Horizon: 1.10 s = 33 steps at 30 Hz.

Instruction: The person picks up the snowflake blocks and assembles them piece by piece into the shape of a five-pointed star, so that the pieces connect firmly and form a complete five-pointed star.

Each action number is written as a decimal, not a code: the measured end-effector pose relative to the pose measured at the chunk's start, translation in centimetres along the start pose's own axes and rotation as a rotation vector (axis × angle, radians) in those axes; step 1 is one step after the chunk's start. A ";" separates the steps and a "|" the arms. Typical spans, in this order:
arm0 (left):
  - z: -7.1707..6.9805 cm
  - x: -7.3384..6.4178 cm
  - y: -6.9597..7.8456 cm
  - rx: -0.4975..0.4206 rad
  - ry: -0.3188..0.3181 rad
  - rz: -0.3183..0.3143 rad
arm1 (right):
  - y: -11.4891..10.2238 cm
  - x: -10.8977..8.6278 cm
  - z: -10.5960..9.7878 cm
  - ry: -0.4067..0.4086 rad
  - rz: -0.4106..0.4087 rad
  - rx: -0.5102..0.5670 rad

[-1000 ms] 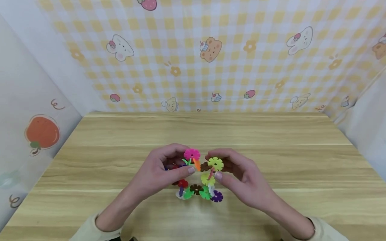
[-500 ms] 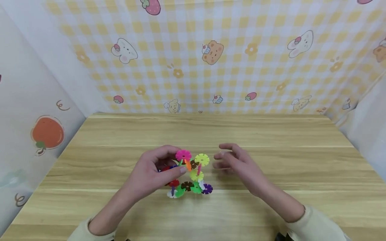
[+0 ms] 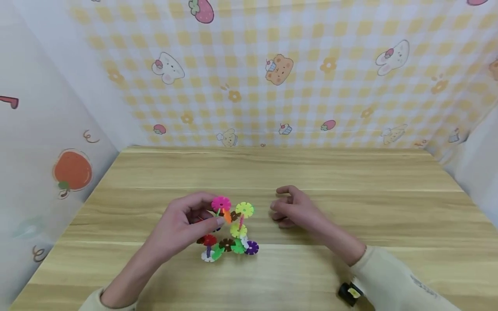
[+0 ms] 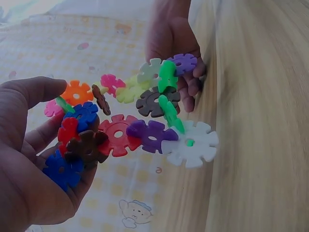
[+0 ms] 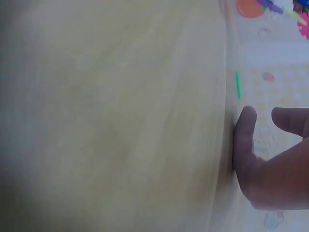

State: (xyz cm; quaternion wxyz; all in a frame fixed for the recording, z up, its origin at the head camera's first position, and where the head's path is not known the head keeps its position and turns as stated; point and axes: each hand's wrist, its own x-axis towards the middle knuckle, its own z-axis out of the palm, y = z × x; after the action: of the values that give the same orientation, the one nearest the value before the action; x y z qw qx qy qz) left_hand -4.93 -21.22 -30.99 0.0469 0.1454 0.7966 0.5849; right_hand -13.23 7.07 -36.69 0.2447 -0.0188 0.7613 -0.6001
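Note:
My left hand (image 3: pixel 177 226) grips a ring of many-coloured interlocking plastic discs (image 3: pixel 227 245) by its left side, thumb in front of the pieces. In the head view, a pink disc (image 3: pixel 221 204) and a yellow-green disc (image 3: pixel 244 210) stick up at the top of this ring. The left wrist view shows blue discs (image 4: pixel 62 170) against the palm and a white disc (image 4: pixel 195 152) at the near end. My right hand (image 3: pixel 293 210) is apart from the ring, to its right. It holds nothing, with its fingers loosely bent near the table.
The wooden table (image 3: pixel 350 172) ends at a yellow-checked cloth (image 3: pixel 249 77) behind and a white printed cloth (image 3: pixel 46 129) at the left. A small black object (image 3: pixel 349 293) sits beside the right sleeve. In the right wrist view a thin green strip (image 5: pixel 238 86) shows.
My right hand has let go of the disc ring and moved away from it. My left hand has carried the ring a little to the left.

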 end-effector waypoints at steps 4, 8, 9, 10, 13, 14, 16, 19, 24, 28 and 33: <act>-0.2 0.1 -0.4 0.002 0.000 0.007 | -0.4 1.1 1.4 0.036 -0.032 -0.057; -0.5 -0.1 -0.6 0.026 -0.009 0.015 | -0.9 1.9 2.4 0.047 -0.058 -0.075; -0.6 -0.2 -0.6 0.035 -0.013 0.015 | -1.0 2.0 2.5 0.045 -0.060 -0.078; -0.7 -0.3 -0.7 0.039 -0.019 0.016 | -1.1 2.2 2.7 0.042 -0.061 -0.088; -0.9 -0.7 -0.8 0.051 -0.030 0.014 | -1.2 2.6 3.3 0.034 -0.089 -0.179; -1.0 -0.9 -0.8 0.051 -0.035 0.012 | -1.2 2.8 3.5 0.036 -0.105 -0.231; -1.2 -1.2 -0.9 0.052 -0.040 0.014 | -1.3 2.9 4.0 0.045 -0.146 -0.351; -1.5 -1.6 -0.9 0.054 -0.037 0.005 | -1.2 3.1 4.7 0.070 -0.200 -0.530; -1.6 -1.8 -0.8 0.046 -0.025 0.005 | -1.4 2.9 5.2 0.091 -0.215 -0.644; -1.7 -1.8 -0.8 0.057 -0.028 -0.002 | -1.4 2.9 5.2 0.080 -0.208 -0.673; -1.9 -1.8 -0.7 0.065 -0.018 0.003 | -1.6 3.2 5.2 0.039 -0.218 -0.703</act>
State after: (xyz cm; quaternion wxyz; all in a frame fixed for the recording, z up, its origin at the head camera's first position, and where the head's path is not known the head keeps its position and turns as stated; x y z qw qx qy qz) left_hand -3.77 -23.74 -31.24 0.0486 0.1534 0.8144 0.5575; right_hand -14.40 0.94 -37.11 0.1433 -0.1715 0.9191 -0.3246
